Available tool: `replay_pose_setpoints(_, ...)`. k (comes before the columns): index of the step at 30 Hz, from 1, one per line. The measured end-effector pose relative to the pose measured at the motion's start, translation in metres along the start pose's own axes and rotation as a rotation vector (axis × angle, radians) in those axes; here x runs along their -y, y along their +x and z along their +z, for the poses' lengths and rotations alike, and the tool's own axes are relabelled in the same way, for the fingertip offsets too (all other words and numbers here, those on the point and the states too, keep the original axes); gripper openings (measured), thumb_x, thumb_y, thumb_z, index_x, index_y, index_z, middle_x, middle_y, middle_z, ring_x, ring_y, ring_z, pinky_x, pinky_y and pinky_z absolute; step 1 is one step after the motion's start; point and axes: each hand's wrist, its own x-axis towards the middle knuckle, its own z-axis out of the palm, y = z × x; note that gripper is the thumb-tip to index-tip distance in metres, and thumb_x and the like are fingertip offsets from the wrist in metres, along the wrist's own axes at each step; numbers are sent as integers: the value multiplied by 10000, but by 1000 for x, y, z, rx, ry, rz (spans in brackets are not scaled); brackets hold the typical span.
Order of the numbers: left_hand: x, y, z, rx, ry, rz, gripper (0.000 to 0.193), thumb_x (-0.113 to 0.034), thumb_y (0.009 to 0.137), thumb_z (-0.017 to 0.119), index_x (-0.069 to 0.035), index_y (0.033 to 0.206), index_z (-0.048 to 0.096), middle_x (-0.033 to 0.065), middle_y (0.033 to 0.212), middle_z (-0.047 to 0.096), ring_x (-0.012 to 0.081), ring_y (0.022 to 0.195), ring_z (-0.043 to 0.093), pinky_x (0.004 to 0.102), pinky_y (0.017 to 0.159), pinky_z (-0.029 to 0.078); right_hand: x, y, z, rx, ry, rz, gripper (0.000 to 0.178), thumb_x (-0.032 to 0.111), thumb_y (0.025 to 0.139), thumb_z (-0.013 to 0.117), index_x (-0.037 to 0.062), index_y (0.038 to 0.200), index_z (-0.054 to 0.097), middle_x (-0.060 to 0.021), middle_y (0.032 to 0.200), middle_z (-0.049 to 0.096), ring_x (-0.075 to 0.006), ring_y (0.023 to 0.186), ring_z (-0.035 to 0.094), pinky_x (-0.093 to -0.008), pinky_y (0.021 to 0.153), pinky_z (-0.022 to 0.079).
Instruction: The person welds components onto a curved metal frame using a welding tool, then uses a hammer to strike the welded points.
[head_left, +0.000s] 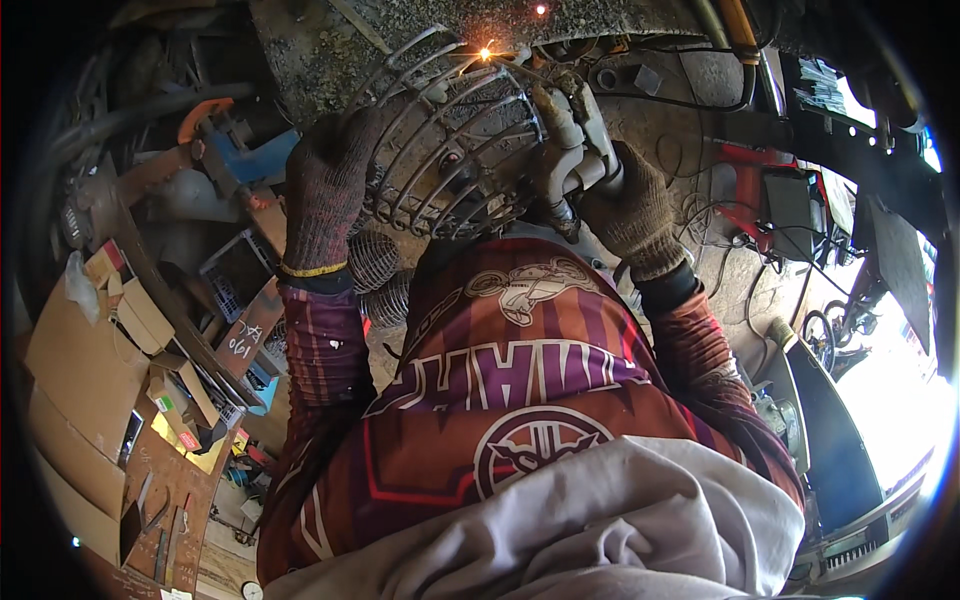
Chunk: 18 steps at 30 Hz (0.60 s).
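Note:
A rounded cage of bent metal rods [455, 160] stands in front of my chest. My left hand [338, 185], in a dark reddish knitted glove, is closed on the cage's left side; its fingertips are partly hidden. My right hand [640, 212], in a brown knitted glove, is wrapped round a thick, worn grey electrode holder [590, 135] beside the cage's right side. A thin rod appears to run from the holder's head toward a bright orange welding spark [486, 54] at the cage's far edge. The rod's tip is lost in the glare.
A dark, crusted work surface [320, 60] lies beyond the cage. More coiled wire cages [375, 260] sit below my left hand. Cardboard boxes [85, 390] and hand tools [160, 520] fill the left side. Loose cables [700, 215] and a red metal frame [745, 195] are at right.

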Motion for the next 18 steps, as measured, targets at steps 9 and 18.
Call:
replay_pose_setpoints(9, 16, 0, 1, 12, -131, -154, 417, -446, 919, 644, -31, 881, 654, -16, 612, 530, 65, 556, 450, 262, 529, 380, 17, 8, 1, 127, -191, -73, 273, 125, 773, 710, 79, 1028, 625, -120, 904, 677, -301, 840, 683, -381, 732, 547)
replay_pose_setpoints(18, 28, 9, -1, -28, 685, 539, 271, -261, 897, 649, -72, 1091, 659, 64, 756, 609, 163, 660, 578, 342, 594, 455, 30, 9, -2, 117, 230, 106, 202, 164, 761, 724, 109, 946, 665, -115, 873, 665, -265, 771, 681, -363, 680, 540)
